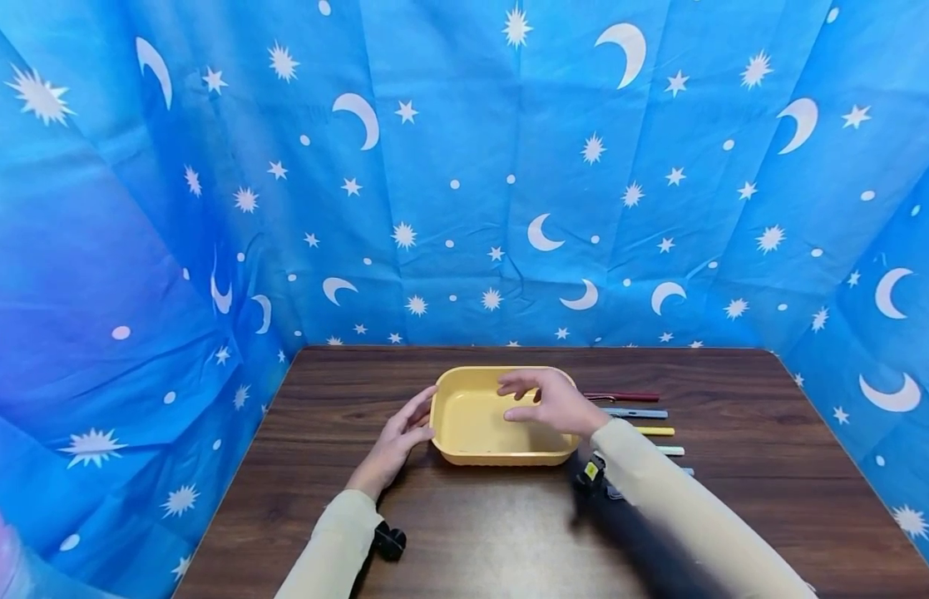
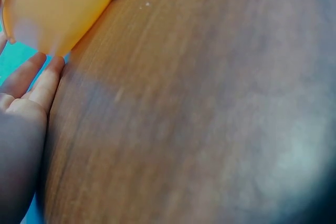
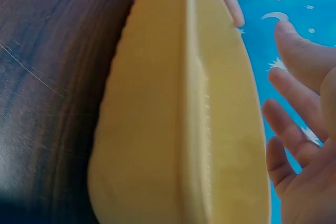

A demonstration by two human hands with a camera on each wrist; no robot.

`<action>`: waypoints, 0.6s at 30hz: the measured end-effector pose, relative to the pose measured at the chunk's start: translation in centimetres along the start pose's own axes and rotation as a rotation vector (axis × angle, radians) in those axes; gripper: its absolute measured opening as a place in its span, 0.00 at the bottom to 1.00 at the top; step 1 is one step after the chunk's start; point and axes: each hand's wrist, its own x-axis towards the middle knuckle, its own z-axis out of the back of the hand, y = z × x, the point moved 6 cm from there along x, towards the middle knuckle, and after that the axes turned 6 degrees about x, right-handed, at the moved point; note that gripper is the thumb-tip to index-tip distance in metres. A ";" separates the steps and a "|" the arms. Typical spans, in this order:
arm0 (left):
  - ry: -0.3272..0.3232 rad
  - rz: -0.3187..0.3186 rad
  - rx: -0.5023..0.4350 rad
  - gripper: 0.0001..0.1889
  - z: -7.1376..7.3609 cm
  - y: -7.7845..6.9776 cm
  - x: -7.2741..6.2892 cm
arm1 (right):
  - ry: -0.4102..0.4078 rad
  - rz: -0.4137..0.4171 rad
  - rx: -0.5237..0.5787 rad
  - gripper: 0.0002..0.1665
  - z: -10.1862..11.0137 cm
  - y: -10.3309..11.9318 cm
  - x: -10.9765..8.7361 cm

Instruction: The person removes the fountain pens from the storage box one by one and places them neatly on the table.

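A yellow rectangular plastic box (image 1: 501, 458) stands on the table, its inside bare where it shows. At its left end my left hand (image 1: 392, 445) rests against the outer wall, the thumb near the rim. The left wrist view shows fairly straight fingers (image 2: 48, 85) touching the box wall (image 2: 63, 9). Over the right half of the box hovers my right hand (image 1: 554, 405), thumb and fingers apart and loosely bent, holding nothing. In the right wrist view the same hand (image 3: 310, 129) appears beside the box (image 3: 152, 103) with a gap between its fingertips and thumb.
Several pens lie in a row right of the box, among them a dark red pen (image 1: 629, 396), a blue-grey pen (image 1: 644, 413) and a yellow pen (image 1: 657, 431). My right forearm partly covers the nearer ones. A blue star-and-moon cloth (image 1: 464, 249) hangs around the wooden table (image 1: 344, 391).
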 end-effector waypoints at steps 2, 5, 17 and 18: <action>-0.003 0.000 -0.003 0.36 -0.1 -0.1 0.0 | 0.035 -0.005 -0.015 0.32 -0.6 -0.2 0.2; -0.006 -0.005 -0.002 0.35 -0.1 -0.3 0.0 | 0.085 -0.028 -0.032 0.31 -1.3 -0.6 0.3; 0.003 -0.014 -0.005 0.36 -0.1 -0.3 0.0 | 0.280 -0.129 -0.029 0.25 -2.9 -2.0 -0.2; 0.002 -0.014 -0.006 0.36 -0.1 -0.3 0.0 | 0.289 -0.137 -0.025 0.25 -3.0 -2.1 -0.3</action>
